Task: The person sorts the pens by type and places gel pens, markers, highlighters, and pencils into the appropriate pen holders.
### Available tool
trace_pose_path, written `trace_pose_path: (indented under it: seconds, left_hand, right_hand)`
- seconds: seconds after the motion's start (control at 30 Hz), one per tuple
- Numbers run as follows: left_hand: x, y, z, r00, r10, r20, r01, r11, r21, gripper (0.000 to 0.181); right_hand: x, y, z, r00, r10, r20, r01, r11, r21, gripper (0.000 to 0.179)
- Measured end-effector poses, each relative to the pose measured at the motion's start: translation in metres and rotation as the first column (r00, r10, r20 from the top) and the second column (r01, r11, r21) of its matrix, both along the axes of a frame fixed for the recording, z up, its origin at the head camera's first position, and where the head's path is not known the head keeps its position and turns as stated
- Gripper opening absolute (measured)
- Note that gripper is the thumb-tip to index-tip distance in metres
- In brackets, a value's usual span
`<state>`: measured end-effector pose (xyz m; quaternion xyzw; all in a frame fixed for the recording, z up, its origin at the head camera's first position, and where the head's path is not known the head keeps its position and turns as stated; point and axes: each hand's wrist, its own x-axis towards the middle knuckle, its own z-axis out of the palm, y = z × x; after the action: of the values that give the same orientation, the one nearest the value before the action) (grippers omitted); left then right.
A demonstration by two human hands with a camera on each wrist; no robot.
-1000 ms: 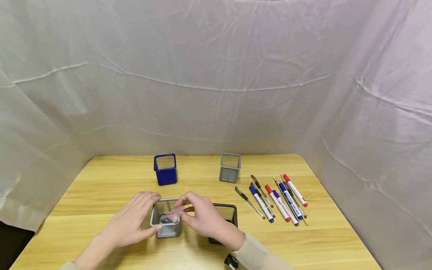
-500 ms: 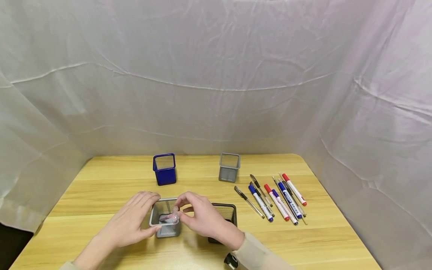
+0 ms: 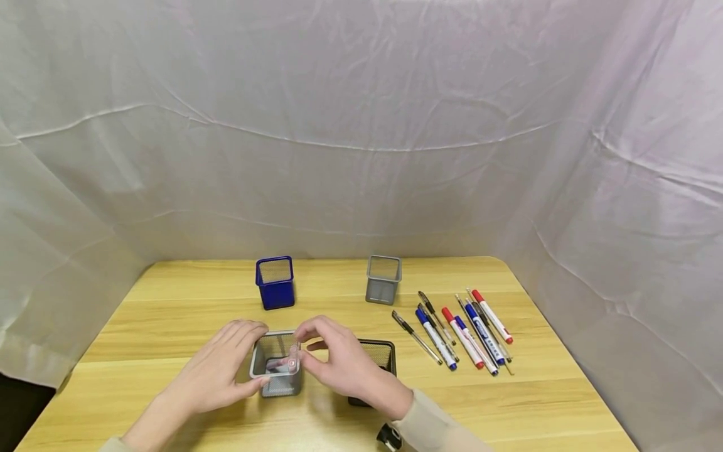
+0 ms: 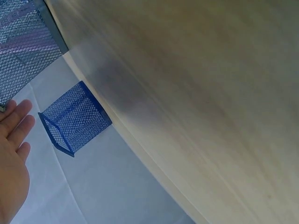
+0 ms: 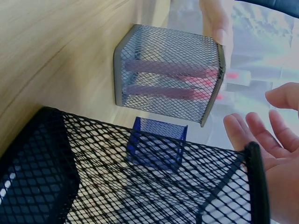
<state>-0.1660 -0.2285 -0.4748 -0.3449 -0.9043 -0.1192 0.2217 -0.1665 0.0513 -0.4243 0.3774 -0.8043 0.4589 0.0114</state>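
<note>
A silver mesh pen holder [image 3: 280, 384] stands upright near the table's front. My left hand [image 3: 217, 370] holds it at the rim, thumb in front and fingers at the far left side. Inside lean two pens [image 5: 163, 68] with pinkish-red parts and clear ends, seen through the mesh in the right wrist view. Right of that holder is my right hand [image 3: 341, 364], its fingers spread apart and loosely bent near the pen ends. The right wrist view shows a gap between those fingers [image 5: 259, 128] and the pens. The right forearm partly hides a black mesh pen holder [image 3: 385, 353].
At the back stand a blue mesh pen holder [image 3: 277, 294] and another silver one [image 3: 383, 289]. Several pens and markers lie on the right, among them a red-capped marker [image 3: 492, 317] and a black-capped gel pen [image 3: 417, 338]. Grey cloth [image 3: 361, 125] hangs around the table [image 3: 486, 414].
One pen has gone from slanting across the holder's right rim to standing more upright inside it. My right fingers have let go of it. The left hand has stayed put.
</note>
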Motion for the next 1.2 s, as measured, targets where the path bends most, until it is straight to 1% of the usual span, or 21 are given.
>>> trace_pose_path:
  seconds: [0.17,0.27,0.4,0.6,0.77,0.93,1.03,1.1,1.2]
  left_hand:
    - [0.001,0.001,0.0,1.0,0.004,0.011,-0.004,1.0,0.004,0.078]
    - [0.002,0.0,0.0,1.0,0.009,0.016,-0.009,1.0,0.007,0.079]
    - [0.003,0.0,0.0,1.0,0.015,0.026,-0.015,1.0,0.005,0.08]
    - [0.005,0.0,0.0,1.0,0.005,0.031,-0.005,1.0,0.011,0.08]
    - [0.005,0.0,0.001,0.999,0.002,0.032,-0.002,1.0,0.017,0.081]
    - [0.006,0.001,0.0,0.999,0.014,0.046,-0.015,1.0,0.018,0.084]
    - [0.006,0.0,-0.001,0.999,0.023,0.048,-0.024,1.0,0.015,0.086]
    - [0.006,0.0,-0.001,0.998,0.025,0.051,-0.026,1.0,0.018,0.087]
    - [0.006,-0.001,-0.001,0.998,0.025,0.06,-0.027,0.999,0.03,0.087]
  right_hand:
    - [0.003,0.007,0.005,1.0,0.011,-0.01,-0.012,0.997,-0.071,0.027]
    - [0.003,0.01,0.007,0.999,0.024,-0.033,-0.028,0.992,-0.123,0.028]
    - [0.004,0.017,0.008,0.997,0.014,-0.073,-0.028,0.983,-0.182,0.029]
    - [0.002,0.029,0.011,0.989,-0.027,-0.148,-0.008,0.973,-0.231,0.024]
    - [-0.002,0.043,0.013,0.983,-0.056,-0.177,0.005,0.962,-0.274,0.024]
    - [-0.007,0.059,0.015,0.965,-0.125,-0.229,0.052,0.953,-0.299,0.023]
    - [-0.01,0.068,0.015,0.959,-0.161,-0.234,0.086,0.95,-0.302,0.023]
    - [-0.012,0.074,0.015,0.959,-0.174,-0.226,0.098,0.946,-0.31,0.024]
    - [-0.016,0.083,0.014,0.953,-0.196,-0.232,0.116,0.94,-0.319,0.027]
